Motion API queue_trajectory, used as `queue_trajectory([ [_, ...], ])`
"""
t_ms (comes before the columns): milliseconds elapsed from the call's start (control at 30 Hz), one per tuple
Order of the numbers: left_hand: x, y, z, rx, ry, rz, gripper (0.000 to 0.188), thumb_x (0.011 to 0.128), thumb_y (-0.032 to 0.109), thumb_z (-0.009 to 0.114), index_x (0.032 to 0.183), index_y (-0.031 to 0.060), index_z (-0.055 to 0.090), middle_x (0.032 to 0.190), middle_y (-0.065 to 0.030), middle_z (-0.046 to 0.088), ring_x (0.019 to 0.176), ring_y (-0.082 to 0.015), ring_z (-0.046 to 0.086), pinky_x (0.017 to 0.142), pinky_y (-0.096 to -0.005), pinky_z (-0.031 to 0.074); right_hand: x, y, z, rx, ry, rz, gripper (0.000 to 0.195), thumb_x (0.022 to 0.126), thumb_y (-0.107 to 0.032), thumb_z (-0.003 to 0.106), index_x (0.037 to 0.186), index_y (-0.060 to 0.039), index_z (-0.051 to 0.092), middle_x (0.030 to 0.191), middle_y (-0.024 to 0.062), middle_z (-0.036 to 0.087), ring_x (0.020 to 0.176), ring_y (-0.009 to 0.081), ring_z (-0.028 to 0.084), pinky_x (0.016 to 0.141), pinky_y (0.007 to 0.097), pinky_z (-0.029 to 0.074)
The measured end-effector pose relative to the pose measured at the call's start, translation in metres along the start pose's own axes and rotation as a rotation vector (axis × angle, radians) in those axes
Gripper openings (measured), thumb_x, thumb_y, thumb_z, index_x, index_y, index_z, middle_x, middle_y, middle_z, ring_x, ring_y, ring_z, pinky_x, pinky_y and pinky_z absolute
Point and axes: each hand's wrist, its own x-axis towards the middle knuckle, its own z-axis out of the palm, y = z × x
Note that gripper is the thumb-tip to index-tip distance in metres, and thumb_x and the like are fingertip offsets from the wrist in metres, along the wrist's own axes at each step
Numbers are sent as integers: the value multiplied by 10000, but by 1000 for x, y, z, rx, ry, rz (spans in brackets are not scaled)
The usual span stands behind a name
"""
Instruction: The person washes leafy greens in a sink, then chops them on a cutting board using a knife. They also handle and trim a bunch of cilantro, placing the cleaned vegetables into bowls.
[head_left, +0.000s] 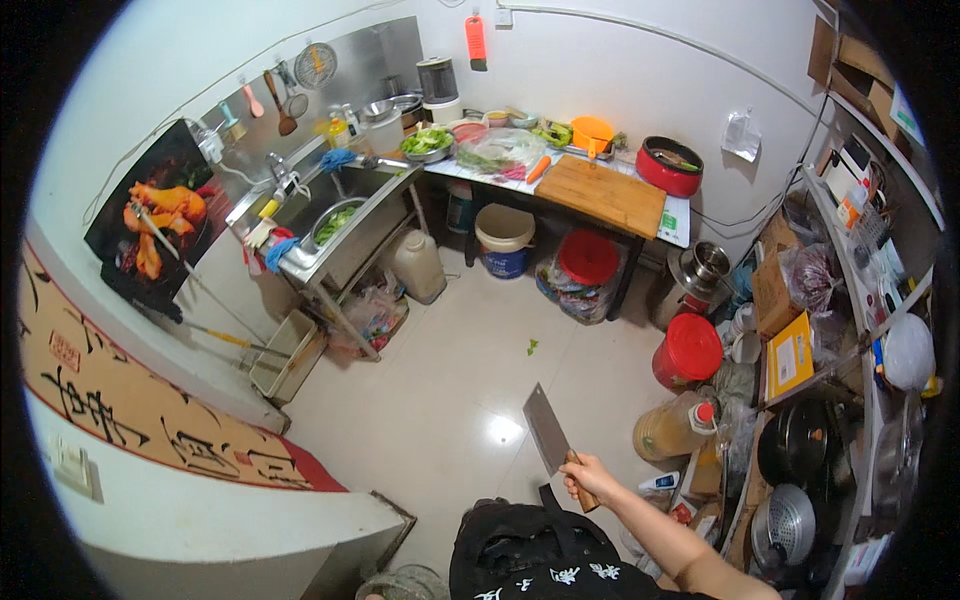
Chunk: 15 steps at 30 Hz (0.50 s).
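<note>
My right hand (589, 480) grips the wooden handle of a cleaver (547, 429), its broad blade pointing up and forward above the tiled floor. My left hand is out of view. Ahead, a wooden cutting board (602, 196) lies on a table, and a carrot (538, 169) rests at its left edge. Left of the carrot is a clear plastic bag of vegetables (501, 150). An orange colander (592, 135) and a red round pot (670, 166) stand behind the board. To the left, a bowl of leafy greens (339, 224) sits in a steel sink (304, 259).
Shelves (847, 360) with pans and bags line the right side. A red-lidded bucket (686, 349) and a large oil jug (670, 429) stand on the floor before them. A white bucket (504, 232) is under the table. A wall corner (375, 517) juts in at the lower left.
</note>
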Motion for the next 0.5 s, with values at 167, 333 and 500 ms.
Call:
queue_trajectory([
  [167, 15, 44, 61, 54, -70, -140, 199, 760, 11, 526, 904, -23, 658, 876, -135, 649, 769, -251, 617, 731, -347, 497, 34, -46, -24, 120, 105, -37, 113, 873, -103, 534, 806, -35, 475, 590, 42, 495, 438, 128, 461, 394, 279, 392],
  [333, 55, 84, 124, 112, -83, -311, 219, 771, 12, 515, 934, -23, 656, 901, -143, 652, 786, -259, 625, 738, -348, 502, 108, -121, -43, -69, 216, -226, 220, 852, -85, 506, 1054, -19, 561, 637, 40, 531, 475, 108, 485, 432, 265, 416],
  [500, 119, 154, 184, 104, -63, -384, 239, 781, 13, 504, 963, -23, 654, 926, -151, 655, 803, -267, 632, 746, -349, 507, 189, -225, -60, -220, 394, -370, 457, 839, -72, 504, 1295, -42, 499, 682, 33, 564, 518, 93, 506, 466, 247, 439],
])
